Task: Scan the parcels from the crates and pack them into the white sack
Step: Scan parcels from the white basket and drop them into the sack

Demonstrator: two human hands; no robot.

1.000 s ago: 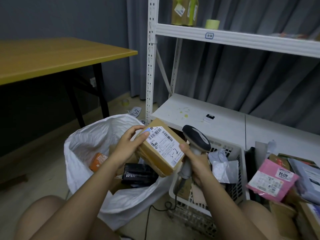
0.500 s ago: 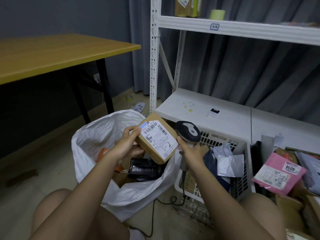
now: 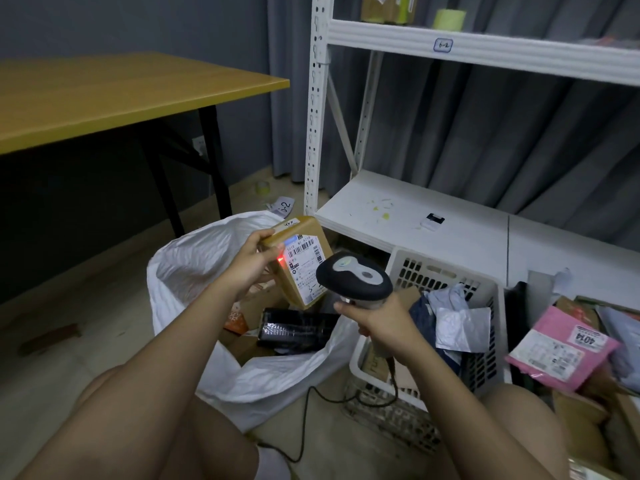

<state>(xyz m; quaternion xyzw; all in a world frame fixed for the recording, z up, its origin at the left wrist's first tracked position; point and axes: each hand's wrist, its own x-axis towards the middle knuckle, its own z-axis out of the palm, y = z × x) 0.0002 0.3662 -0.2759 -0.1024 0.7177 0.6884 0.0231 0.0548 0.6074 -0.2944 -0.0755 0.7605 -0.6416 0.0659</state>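
Brown cardboard forms the small box (image 3: 300,259) gripped by the left hand (image 3: 254,261), fingers curled over its upper corner and thumb along the near edge; it is held tilted above the mouth of the white sack (image 3: 207,271). A white printed label with barcode covers the box's facing side, and a red dot of light sits at the label's left edge beside the thumb. The right hand (image 3: 379,318) wraps the grip of a handheld scanner (image 3: 353,277), whose rounded black head with grey top panel points at the label and overlaps the box's lower right corner. The grip itself is hidden inside the fist; a dark cable (image 3: 311,410) trails from it to the floor.

The sack is crinkled woven plastic, open and slumped; inside lie a black film-wrapped parcel (image 3: 294,329), an orange packet (image 3: 237,320) largely covered by the left forearm, and brown card whose outline is hard to make out. Just right of the sack stands a white perforated plastic crate (image 3: 446,271) holding grey and silver mailer bags; the right wrist blocks its near-left contents. Farther right, a pink mailer (image 3: 561,351) rests on boxes cut off by the frame edge. Behind stand white metal shelving (image 3: 415,220) and, at left, a yellow-topped table (image 3: 121,98); label print is too small to read
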